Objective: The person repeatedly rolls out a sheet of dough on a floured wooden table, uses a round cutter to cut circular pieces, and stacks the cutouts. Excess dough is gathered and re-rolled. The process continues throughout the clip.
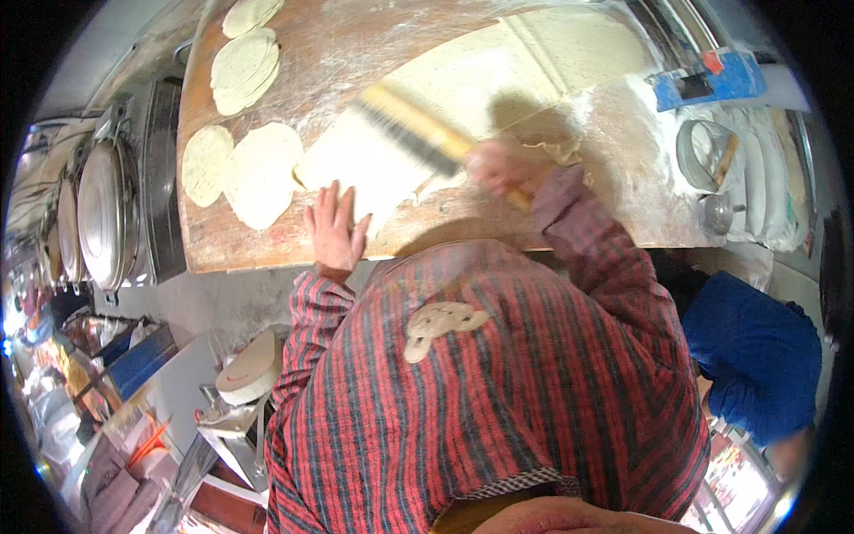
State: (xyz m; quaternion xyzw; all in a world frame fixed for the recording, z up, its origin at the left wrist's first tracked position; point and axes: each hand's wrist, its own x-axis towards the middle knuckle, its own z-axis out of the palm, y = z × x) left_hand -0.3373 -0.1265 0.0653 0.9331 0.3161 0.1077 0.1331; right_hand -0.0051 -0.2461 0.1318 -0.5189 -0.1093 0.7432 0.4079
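Note:
My right hand (500, 167) grips the handle of a wooden bench brush with dark bristles (413, 127); hand and brush are blurred. The brush head lies over a long, thin sheet of dough (460, 77) that runs across the floured wooden table (320, 40). A fold or overlap crosses the sheet's far right part. My left hand (337, 230), fingers spread, lies at the sheet's near left corner and holds nothing. Left of it sit two flat dough rounds (263, 177) with touching edges. Thin dough scraps (440, 183) lie along the near edge, partly hidden by my right hand.
Stacked dough rounds (245, 70) lie at the table's far left. Metal pans (107, 213) hang beyond the left edge. At right are a blue box (710, 80), a round sieve (704, 157) and filled plastic bags (760, 180). A person in blue (754, 354) is close by at lower right.

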